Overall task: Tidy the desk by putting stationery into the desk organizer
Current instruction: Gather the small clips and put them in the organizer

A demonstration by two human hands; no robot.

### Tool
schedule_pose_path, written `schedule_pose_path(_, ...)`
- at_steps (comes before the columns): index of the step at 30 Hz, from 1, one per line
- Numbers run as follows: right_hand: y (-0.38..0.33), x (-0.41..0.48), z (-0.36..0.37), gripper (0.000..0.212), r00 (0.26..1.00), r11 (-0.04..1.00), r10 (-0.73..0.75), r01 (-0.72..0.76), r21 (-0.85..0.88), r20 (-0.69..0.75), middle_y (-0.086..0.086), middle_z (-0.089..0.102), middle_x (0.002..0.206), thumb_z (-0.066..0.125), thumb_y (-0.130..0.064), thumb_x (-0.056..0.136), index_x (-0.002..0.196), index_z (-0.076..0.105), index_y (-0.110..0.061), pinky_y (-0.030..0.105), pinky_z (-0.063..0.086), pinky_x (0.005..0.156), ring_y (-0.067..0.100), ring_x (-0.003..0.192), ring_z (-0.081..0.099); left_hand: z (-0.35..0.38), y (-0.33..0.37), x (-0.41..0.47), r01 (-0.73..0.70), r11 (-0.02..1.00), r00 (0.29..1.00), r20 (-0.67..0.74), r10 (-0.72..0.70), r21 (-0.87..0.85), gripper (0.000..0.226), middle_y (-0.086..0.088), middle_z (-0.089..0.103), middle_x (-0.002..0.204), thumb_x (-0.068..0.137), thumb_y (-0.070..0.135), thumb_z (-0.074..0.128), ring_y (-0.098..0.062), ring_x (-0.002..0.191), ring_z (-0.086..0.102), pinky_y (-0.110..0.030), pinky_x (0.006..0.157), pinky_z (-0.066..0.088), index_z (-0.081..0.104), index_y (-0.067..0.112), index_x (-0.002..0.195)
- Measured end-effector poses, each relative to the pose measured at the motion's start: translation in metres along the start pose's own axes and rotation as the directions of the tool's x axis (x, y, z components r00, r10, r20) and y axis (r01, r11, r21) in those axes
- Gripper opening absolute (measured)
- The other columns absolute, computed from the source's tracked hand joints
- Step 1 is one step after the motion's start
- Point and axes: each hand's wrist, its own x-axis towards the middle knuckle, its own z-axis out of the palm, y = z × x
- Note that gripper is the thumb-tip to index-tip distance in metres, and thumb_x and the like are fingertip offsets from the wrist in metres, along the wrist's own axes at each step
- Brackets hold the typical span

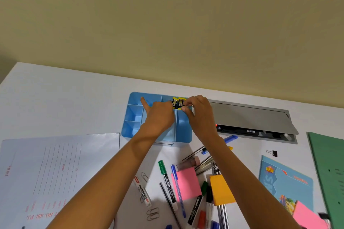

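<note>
Both hands met over the blue organizer at the counter's twelve o'clock; the right hand pinched binder clips inside its back compartment, the left hand pointed a finger.

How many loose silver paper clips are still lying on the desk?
3: one paper clip right of the white whiteboard marker, and a pair of clips side by side below it. More may be hidden under the arms.
</note>
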Motion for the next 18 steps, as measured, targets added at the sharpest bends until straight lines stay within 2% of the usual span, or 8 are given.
schedule_pose_path(4, -0.001, -0.007, 0.003, 0.013, 1.000, 1.000, 0.008, -0.009, -0.014, -0.020, 0.010, 0.060, 0.087, 0.061, -0.013, 0.090, 0.084, 0.063, -0.002, 0.017, 0.029, 0.071, 0.023, 0.085, 0.051, 0.002, -0.004, 0.002, 0.018, 0.996, 1.000, -0.011, -0.019, -0.092, 0.029, -0.005, 0.068, 0.094, 0.099, 0.033, 0.041, -0.026, 0.104, 0.060, -0.063, 0.110, -0.005, 0.066, 0.022, 0.108)
schedule_pose_path(7, -0.005, -0.011, 0.004, 0.004, 0.998, 1.000, -0.022, 0.020, -0.022, -0.054, 0.012, 0.059, 0.083, 0.065, 0.002, 0.083, 0.080, 0.062, 0.000, 0.030, 0.040, 0.070, 0.029, 0.081, 0.053, 0.003, -0.006, 0.004, 0.074, 0.975, 0.997, -0.005, -0.076, -0.208, 0.025, 0.000, 0.061, 0.086, 0.095, 0.037, 0.050, -0.025, 0.102, 0.060, -0.062, 0.110, -0.002, 0.071, 0.026, 0.102)
schedule_pose_path(9, -0.006, -0.013, 0.004, 0.007, 0.997, 0.999, -0.033, 0.030, -0.034, -0.070, 0.013, 0.059, 0.083, 0.065, 0.006, 0.081, 0.080, 0.062, 0.001, 0.036, 0.044, 0.068, 0.030, 0.081, 0.054, 0.004, -0.007, 0.005, 0.090, 0.966, 0.996, 0.005, -0.091, -0.243, 0.024, 0.004, 0.055, 0.080, 0.093, 0.039, 0.053, -0.025, 0.101, 0.059, -0.063, 0.109, -0.001, 0.072, 0.027, 0.099)
schedule_pose_path(12, -0.003, -0.014, 0.006, 0.005, 0.996, 1.000, -0.022, 0.020, -0.014, -0.090, 0.012, 0.060, 0.088, 0.063, 0.004, 0.084, 0.084, 0.062, -0.001, 0.029, 0.041, 0.069, 0.028, 0.084, 0.054, 0.005, -0.007, 0.004, 0.080, 0.962, 0.997, 0.006, -0.082, -0.260, 0.025, 0.005, 0.053, 0.077, 0.093, 0.040, 0.053, -0.024, 0.099, 0.060, -0.063, 0.109, -0.001, 0.073, 0.026, 0.098)
schedule_pose_path(15, -0.003, -0.017, 0.007, 0.008, 0.995, 1.000, 0.016, -0.015, 0.005, -0.099, 0.010, 0.058, 0.100, 0.060, -0.002, 0.088, 0.095, 0.062, -0.004, 0.024, 0.041, 0.078, 0.024, 0.093, 0.053, 0.007, -0.006, 0.001, 0.064, 0.974, 0.997, -0.020, -0.070, -0.216, 0.030, 0.003, 0.058, 0.078, 0.094, 0.044, 0.049, -0.024, 0.098, 0.061, -0.064, 0.109, -0.004, 0.072, 0.026, 0.098)
schedule_pose_path(18, -0.007, -0.018, 0.006, 0.021, 0.994, 0.998, -0.026, 0.021, -0.053, -0.104, 0.012, 0.057, 0.110, 0.061, 0.000, 0.086, 0.107, 0.060, -0.004, 0.032, 0.047, 0.086, 0.026, 0.101, 0.053, 0.009, -0.002, -0.004, 0.059, 0.994, 0.994, -0.089, -0.068, -0.092, 0.036, -0.003, 0.064, 0.081, 0.095, 0.046, 0.044, -0.025, 0.097, 0.062, -0.065, 0.108, -0.009, 0.068, 0.019, 0.094)
